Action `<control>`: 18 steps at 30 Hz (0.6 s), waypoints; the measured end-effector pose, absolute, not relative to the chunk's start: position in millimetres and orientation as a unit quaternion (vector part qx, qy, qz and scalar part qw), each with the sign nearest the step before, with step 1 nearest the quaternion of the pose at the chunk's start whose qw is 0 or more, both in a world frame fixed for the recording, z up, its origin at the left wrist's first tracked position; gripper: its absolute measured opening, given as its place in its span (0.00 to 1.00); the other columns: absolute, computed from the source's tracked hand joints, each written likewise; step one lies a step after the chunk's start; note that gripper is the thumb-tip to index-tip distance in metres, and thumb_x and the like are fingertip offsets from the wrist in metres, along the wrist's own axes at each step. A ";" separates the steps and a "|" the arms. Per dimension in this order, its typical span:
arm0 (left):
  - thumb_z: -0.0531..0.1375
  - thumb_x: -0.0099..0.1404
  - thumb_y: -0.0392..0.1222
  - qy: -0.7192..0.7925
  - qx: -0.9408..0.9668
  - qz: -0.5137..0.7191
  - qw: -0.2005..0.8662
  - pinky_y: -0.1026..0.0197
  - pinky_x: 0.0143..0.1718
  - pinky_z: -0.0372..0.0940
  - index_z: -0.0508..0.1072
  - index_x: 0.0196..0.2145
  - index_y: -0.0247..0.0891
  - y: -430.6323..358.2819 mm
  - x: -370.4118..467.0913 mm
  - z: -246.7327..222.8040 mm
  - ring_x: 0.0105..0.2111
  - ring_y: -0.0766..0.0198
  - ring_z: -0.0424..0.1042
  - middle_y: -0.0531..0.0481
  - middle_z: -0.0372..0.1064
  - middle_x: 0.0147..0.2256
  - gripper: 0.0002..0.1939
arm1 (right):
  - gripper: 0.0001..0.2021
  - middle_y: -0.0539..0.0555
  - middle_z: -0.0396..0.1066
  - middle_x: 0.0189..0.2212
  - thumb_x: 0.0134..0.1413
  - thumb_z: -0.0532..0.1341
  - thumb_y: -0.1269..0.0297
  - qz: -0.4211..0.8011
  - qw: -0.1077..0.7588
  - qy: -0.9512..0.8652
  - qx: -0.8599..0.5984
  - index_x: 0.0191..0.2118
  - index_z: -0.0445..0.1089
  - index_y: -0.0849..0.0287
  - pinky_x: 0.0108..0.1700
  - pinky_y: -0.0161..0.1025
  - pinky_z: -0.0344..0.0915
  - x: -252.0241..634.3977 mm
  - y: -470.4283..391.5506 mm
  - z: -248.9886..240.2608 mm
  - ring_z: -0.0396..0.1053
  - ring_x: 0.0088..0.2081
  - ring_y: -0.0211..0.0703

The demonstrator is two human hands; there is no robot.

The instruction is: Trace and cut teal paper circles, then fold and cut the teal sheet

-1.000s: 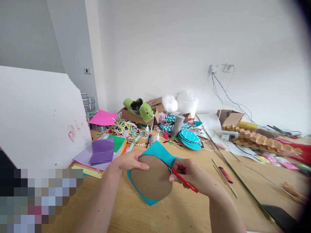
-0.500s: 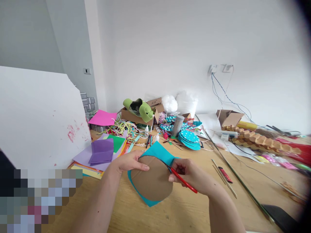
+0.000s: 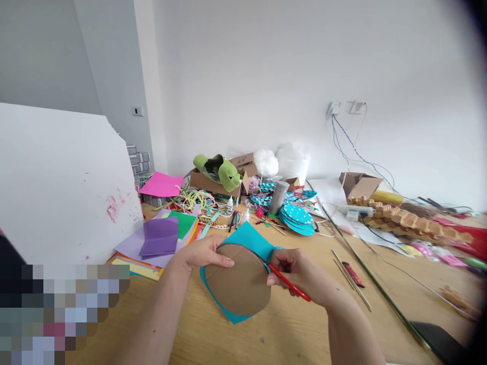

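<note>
My left hand (image 3: 211,253) pinches the upper left edge of a round brown cardboard disc (image 3: 239,284), thumb lying on its face. Behind the disc lies a sheet of blue paper (image 3: 247,237), held together with it and sticking out at the top, left and bottom. In my right hand (image 3: 292,271) are red-handled scissors (image 3: 289,282), their blades at the disc's upper right edge, on the blue paper. Part of the blades is hidden by the paper and fingers.
Coloured paper sheets (image 3: 160,235) lie to the left beside a white board (image 3: 68,187). Further back are a grey bottle (image 3: 279,197), blue dotted discs (image 3: 297,219) and a cardboard box (image 3: 205,181). On the right are a red cutter (image 3: 353,274), thin sticks (image 3: 352,281) and egg trays (image 3: 411,218).
The scissors and my right hand have shifted very slightly to the right, and less of the blades shows. My left hand, disc and paper stay in place.
</note>
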State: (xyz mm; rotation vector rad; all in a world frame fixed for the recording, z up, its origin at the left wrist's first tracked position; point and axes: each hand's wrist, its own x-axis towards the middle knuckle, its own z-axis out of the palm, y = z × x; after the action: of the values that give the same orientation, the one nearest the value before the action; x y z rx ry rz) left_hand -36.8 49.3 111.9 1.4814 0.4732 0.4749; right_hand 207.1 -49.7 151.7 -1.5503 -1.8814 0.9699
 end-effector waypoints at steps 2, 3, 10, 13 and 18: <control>0.70 0.51 0.44 0.210 0.663 0.212 0.687 0.57 0.45 0.65 0.76 0.47 0.40 48.6 -36.8 112.6 0.42 0.56 0.74 0.49 0.78 0.39 0.24 | 0.26 0.45 0.58 0.17 0.40 0.67 0.41 0.361 0.252 -0.693 -0.571 0.21 0.57 0.57 0.20 0.32 0.49 207.0 -50.3 153.2 0.55 0.20 0.32; 0.70 0.51 0.45 0.207 0.666 0.212 0.684 0.57 0.44 0.65 0.76 0.47 0.41 48.3 -36.8 113.2 0.42 0.56 0.74 0.49 0.78 0.39 0.24 | 0.26 0.45 0.59 0.18 0.40 0.67 0.41 0.358 0.251 -0.695 -0.571 0.21 0.57 0.57 0.20 0.32 0.49 207.0 -50.4 153.5 0.55 0.20 0.32; 0.70 0.50 0.48 0.205 0.709 0.169 0.653 0.60 0.43 0.64 0.77 0.42 0.40 48.7 -35.5 116.0 0.44 0.55 0.72 0.50 0.77 0.40 0.21 | 0.22 0.45 0.58 0.19 0.43 0.67 0.44 0.289 0.232 -0.734 -0.570 0.24 0.62 0.58 0.22 0.32 0.51 205.7 -49.3 150.8 0.54 0.22 0.33; 0.70 0.50 0.48 0.196 0.697 0.174 0.668 0.59 0.45 0.64 0.76 0.42 0.39 49.6 -34.2 114.2 0.45 0.55 0.72 0.49 0.76 0.42 0.21 | 0.22 0.45 0.56 0.19 0.43 0.67 0.44 0.285 0.235 -0.731 -0.574 0.23 0.62 0.58 0.22 0.32 0.50 205.8 -48.5 148.8 0.53 0.23 0.33; 0.70 0.50 0.48 0.193 0.692 0.168 0.675 0.57 0.46 0.64 0.77 0.41 0.39 49.4 -34.0 112.7 0.44 0.54 0.73 0.48 0.76 0.42 0.20 | 0.24 0.44 0.53 0.19 0.42 0.67 0.43 0.291 0.247 -0.728 -0.570 0.21 0.58 0.57 0.22 0.32 0.48 207.5 -48.5 147.5 0.50 0.23 0.33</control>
State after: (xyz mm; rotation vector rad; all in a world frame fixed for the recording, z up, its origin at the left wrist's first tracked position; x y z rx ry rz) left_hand -34.0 49.4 112.7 1.5563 0.4337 0.3786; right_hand 207.5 -48.5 147.5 -1.5542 -1.9842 0.7936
